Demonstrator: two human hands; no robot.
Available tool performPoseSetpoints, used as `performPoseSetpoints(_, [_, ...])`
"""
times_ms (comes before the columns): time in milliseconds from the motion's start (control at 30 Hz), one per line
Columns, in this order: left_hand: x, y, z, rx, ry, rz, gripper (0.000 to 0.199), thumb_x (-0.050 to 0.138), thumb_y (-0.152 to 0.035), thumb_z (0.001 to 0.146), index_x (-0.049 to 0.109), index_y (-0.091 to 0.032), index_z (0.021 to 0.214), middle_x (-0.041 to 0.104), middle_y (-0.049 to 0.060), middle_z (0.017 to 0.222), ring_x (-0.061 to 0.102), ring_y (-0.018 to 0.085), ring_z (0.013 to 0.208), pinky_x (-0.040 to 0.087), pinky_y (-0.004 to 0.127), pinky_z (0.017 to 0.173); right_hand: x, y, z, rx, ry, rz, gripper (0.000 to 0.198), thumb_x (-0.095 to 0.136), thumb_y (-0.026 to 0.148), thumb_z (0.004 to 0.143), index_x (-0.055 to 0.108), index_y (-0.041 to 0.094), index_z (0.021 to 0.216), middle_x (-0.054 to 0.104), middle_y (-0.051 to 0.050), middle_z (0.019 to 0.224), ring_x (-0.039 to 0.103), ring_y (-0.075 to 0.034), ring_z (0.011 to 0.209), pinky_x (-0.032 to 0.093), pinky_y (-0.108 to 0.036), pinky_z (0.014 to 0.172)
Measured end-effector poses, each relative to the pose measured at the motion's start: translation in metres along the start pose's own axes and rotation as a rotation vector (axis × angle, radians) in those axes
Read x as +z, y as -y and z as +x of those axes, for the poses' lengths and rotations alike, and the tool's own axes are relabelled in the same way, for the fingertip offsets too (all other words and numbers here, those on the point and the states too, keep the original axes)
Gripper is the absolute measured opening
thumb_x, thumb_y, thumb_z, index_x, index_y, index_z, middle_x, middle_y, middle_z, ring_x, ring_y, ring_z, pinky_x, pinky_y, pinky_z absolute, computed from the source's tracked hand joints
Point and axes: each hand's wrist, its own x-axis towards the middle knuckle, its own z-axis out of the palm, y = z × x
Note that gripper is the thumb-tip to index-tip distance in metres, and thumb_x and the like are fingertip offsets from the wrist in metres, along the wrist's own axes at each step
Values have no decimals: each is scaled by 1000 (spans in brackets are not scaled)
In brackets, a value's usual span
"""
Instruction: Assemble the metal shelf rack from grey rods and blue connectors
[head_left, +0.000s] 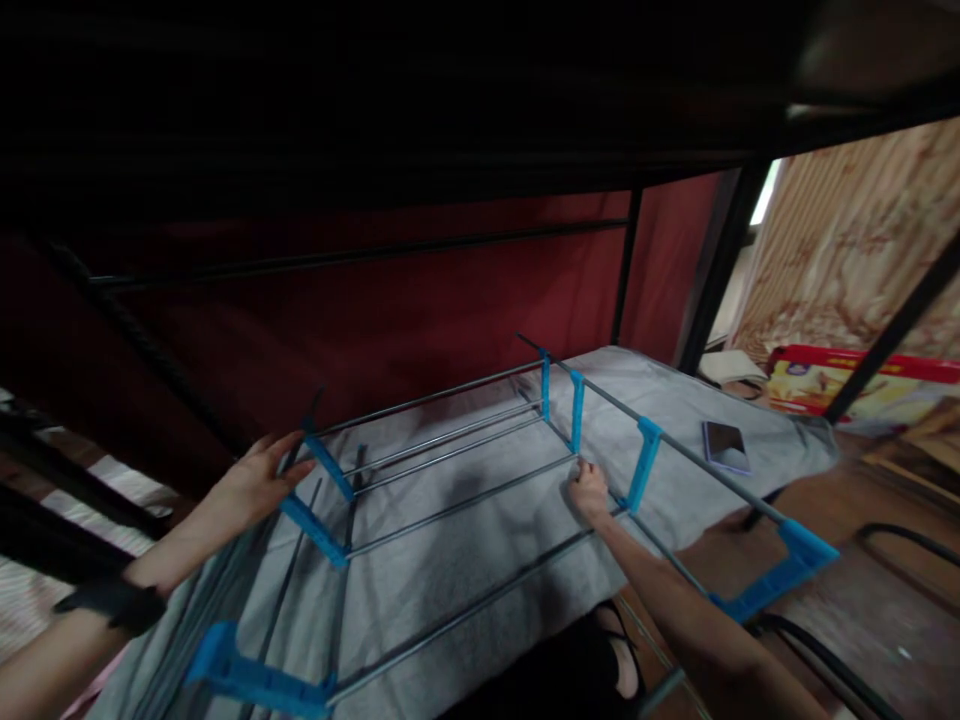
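Observation:
A half-built rack of grey metal rods (465,505) and blue plastic brackets (643,465) lies across a grey sheet (450,590). My left hand (259,482), with a dark band at the wrist, is at the rack's left side. Its thumb and fingers close around a rod near the tops of two blue brackets; the hand partly hides that spot. My right hand (589,490) is closed low on the right side, where a cross rod meets the foot of a blue bracket (577,410). Its fingers cover the joint.
A phone (725,446) lies on the sheet at right. Black bed-frame bars (720,265) and a dark overhead surface enclose the space, with a red panel (420,310) behind. A red and yellow box (847,385) stands at far right; a loose blue bracket end (780,575) juts past the sheet.

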Motion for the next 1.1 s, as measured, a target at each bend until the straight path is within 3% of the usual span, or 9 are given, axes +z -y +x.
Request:
performPoseSetpoints(100, [4,-32,5,216,106,-28,77,21,-65,85,49,-12,133,43,4,147,46,22,129,32,31,109,1,-12,5,55,-4,-53,50,46,13,80,52,11,129,55,-19,125,52,-28,120,38,-38,99])
performPoseSetpoints(267, [38,-127,-1,384,291,-146,60,39,-50,84,53,-17,132,41,6,150,44,24,133,33,32,111,8,-20,13,91,25,-89,50,47,17,81,48,13,131,55,-17,123,51,-27,119,36,-40,99])
performPoseSetpoints(400, [92,-206,-20,454,396,-326,50,46,-34,84,56,-14,129,50,11,143,47,23,131,34,35,112,10,-24,23,101,55,-78,50,44,19,83,47,15,133,53,-17,125,50,-27,120,37,-41,97])
performPoseSetpoints(533, [165,-261,-40,379,464,-516,46,47,-22,85,57,-9,128,58,14,135,52,21,126,38,33,110,9,-25,38,73,79,-58,49,43,19,85,49,17,133,53,-16,124,51,-27,119,38,-41,95])
performPoseSetpoints(667, [231,-296,-50,338,452,-570,49,45,-10,83,55,-8,130,58,15,134,52,21,126,37,32,111,10,-23,52,28,83,-47,50,43,16,85,48,21,135,55,-14,121,52,-26,118,38,-38,94])
performPoseSetpoints(767, [261,-313,-50,320,439,-574,50,44,-8,83,53,-10,132,57,14,135,52,21,127,38,33,110,12,-23,60,-5,73,-45,51,43,15,86,48,24,136,56,-12,120,53,-24,117,39,-34,94])
performPoseSetpoints(933, [282,-338,-36,449,432,-573,54,42,-9,84,48,-12,137,54,12,139,47,21,130,35,35,113,20,-28,67,9,27,-63,44,39,25,93,50,26,136,57,-11,118,55,-23,112,40,-33,93])
performPoseSetpoints(1100, [293,-375,-20,470,480,-505,52,38,-5,84,50,-11,135,53,13,140,47,20,131,33,32,114,25,-30,70,16,20,-73,42,40,37,95,53,29,134,58,-9,118,55,-22,111,39,-31,94])
